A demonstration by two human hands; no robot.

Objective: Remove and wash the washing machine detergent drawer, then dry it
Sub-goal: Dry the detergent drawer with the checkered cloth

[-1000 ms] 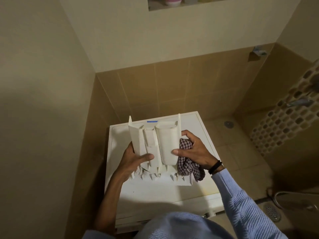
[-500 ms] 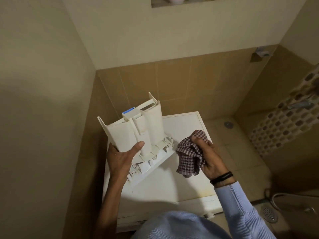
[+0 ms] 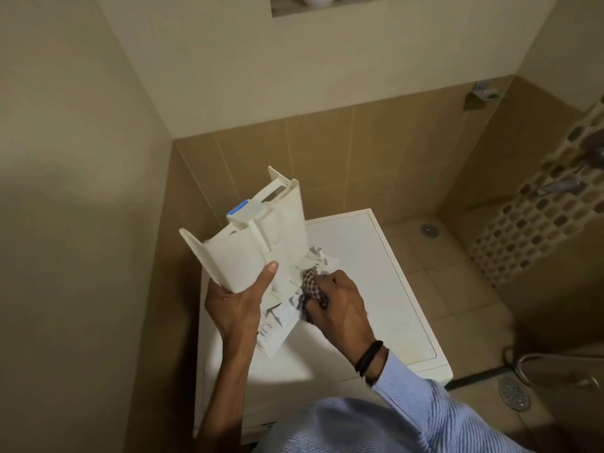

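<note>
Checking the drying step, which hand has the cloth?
The right hand, with the black wristband, grips the checked cloth against the detergent drawer; the left hand only holds the drawer.

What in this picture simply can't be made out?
Head view:
- Inside of the detergent drawer: faces away from the camera; the left hand covers a corner.
- Most of the checked cloth: bunched inside the right hand.
- Things in the wall niche: cut off by the top edge.
- Front of the washing machine: mostly behind the person's body.
</note>
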